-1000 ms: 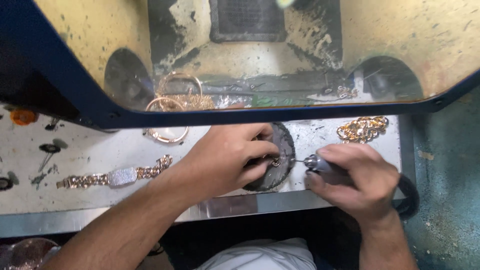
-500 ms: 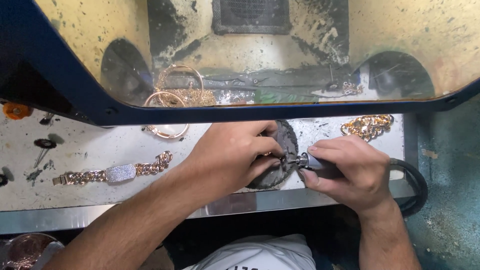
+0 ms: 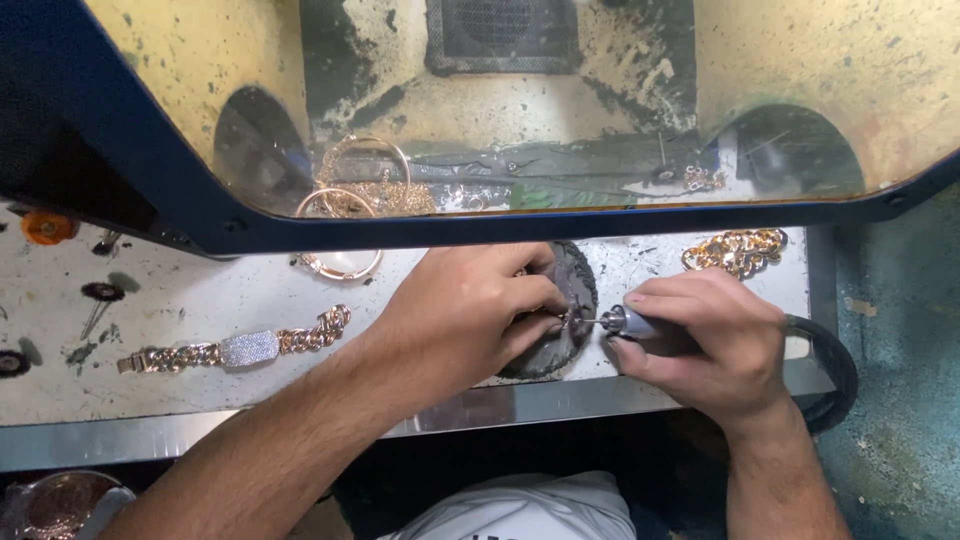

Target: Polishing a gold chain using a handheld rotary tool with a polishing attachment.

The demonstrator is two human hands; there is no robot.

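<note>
My left hand (image 3: pixel 470 315) pinches a small gold jewellery piece (image 3: pixel 562 321) against a round black pad (image 3: pixel 575 290) on the white bench (image 3: pixel 200 300). My right hand (image 3: pixel 705 345) grips a slim metal rotary handpiece (image 3: pixel 630 324); its thin tip points left and touches the small piece. A black hose (image 3: pixel 830 360) runs off from the handpiece behind my right wrist. Most of the small piece is hidden under my left fingers.
A gold link bracelet with a pavé plate (image 3: pixel 235 348) lies at the left. Gold bangles (image 3: pixel 345 235) sit under the blue-framed clear shield (image 3: pixel 500 225). A chunky gold chain (image 3: pixel 735 250) lies at the right. Small polishing bits (image 3: pixel 100 295) and an orange wheel (image 3: pixel 45 227) lie far left.
My right hand moved the handpiece slightly left, bringing its tip onto the small piece. My left hand stays on the pad.
</note>
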